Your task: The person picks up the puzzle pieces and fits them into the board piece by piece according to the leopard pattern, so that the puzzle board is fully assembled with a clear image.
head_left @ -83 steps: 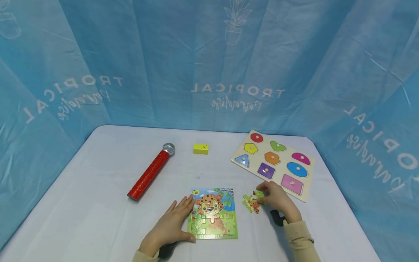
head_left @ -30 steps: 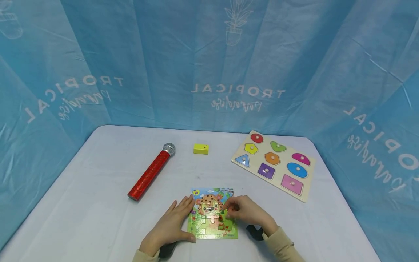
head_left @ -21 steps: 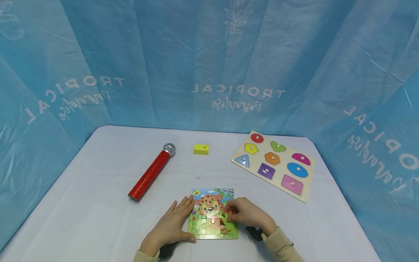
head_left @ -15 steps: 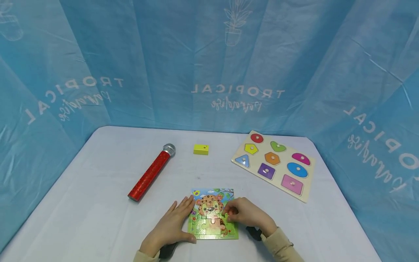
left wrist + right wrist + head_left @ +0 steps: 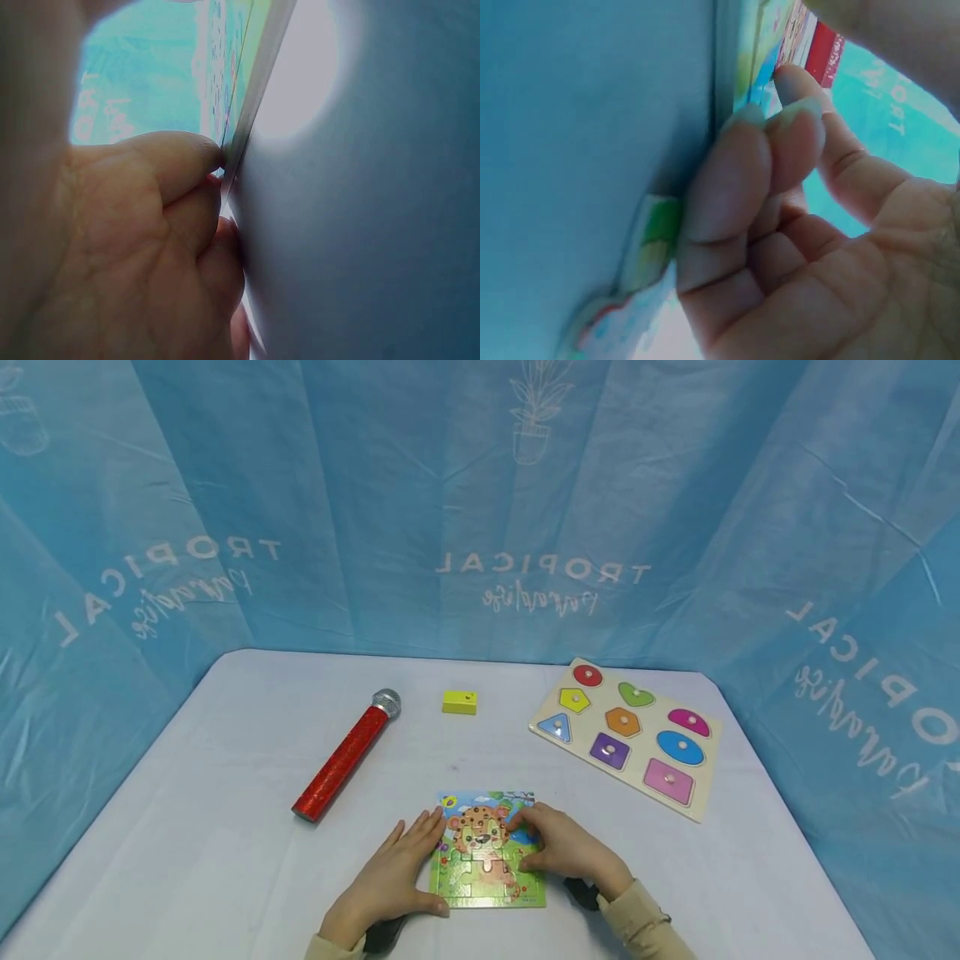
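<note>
A jigsaw puzzle (image 5: pixel 487 885) with a cartoon leopard lies flat in its green-edged frame at the front middle. My left hand (image 5: pixel 397 872) rests at its left side, fingers extended along the upper left edge and thumb by the lower left corner. In the left wrist view its fingertips (image 5: pixel 206 154) touch the board's edge. My right hand (image 5: pixel 573 847) is over the puzzle's right side, thumb and index finger spread apart, nothing visible pinched between them. In the right wrist view, a green-topped puzzle piece (image 5: pixel 658 232) shows beside the fingers; the hand hides that spot in the head view.
A red glitter microphone (image 5: pixel 345 760) lies at the left. A small yellow block (image 5: pixel 460 702) is at the back middle. At the back right lies a wooden peg board (image 5: pixel 637 752) with several coloured shapes. A blue curtain (image 5: pixel 405 510) surrounds the white table (image 5: pixel 187 827).
My right hand came left from the loose pieces with a puzzle piece, turned it over the puzzle's right side, then spread its thumb and finger apart. My left hand stayed put.
</note>
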Tool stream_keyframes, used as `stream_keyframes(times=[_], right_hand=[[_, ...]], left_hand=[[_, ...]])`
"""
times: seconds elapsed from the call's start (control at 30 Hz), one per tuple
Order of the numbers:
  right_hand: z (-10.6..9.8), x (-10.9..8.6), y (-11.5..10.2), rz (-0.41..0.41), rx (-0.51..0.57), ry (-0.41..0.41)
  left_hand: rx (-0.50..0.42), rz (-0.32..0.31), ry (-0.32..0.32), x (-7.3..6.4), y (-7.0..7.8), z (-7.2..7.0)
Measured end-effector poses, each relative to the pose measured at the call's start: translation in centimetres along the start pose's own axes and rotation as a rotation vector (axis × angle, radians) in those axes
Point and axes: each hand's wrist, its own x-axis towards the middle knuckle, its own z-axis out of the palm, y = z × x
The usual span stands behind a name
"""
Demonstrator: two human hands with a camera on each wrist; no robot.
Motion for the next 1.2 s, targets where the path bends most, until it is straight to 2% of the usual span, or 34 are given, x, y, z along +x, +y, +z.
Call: stream_keyframes(times=[0.1,0.2,0.33,0.43,0.5,0.63,0.77,0.9,1.2], right_hand=[[-0.4,-0.3,0.4,-0.005,0.041,0.03],[-0.9,-0.8,0.9,0.014,0.084,0.11],[-1.4,-1.5,1.7,0.107,0.105,0.229],[-1.5,-2.1,2.2,0.182,0.075,0.274],[-1.6,-2.4,2.4,0.209,0.045,0.286],[-1.6,-2.5,2.5,0.204,-0.009,0.285],[-1.7,-2.5,2.6,0.203,-0.001,0.269],[-1.6,-2.4,2.4,0.24,0.02,0.282],[-1.6,-2.2,2.2,0.299,-0.034,0.299]], left_hand=[[-0.004,0.002,-0.004,0.0,0.0,0.1],[-0.007,-0.001,-0.01,0.0,0.1,0.2],[0.001,-0.006,-0.012,0.0,0.0,0.2],[0.001,-0.007,-0.012,-0.1,0.0,0.2],[0.002,-0.008,-0.01,-0.1,0.0,0.1],[-0.001,-0.011,-0.008,-0.1,0.0,0.1],[-0.009,-0.017,-0.013,0.0,0.0,0.1],[-0.017,-0.018,-0.016,0.1,0.1,0.1],[-0.019,-0.017,-0.016,0.0,0.2,-0.2]])
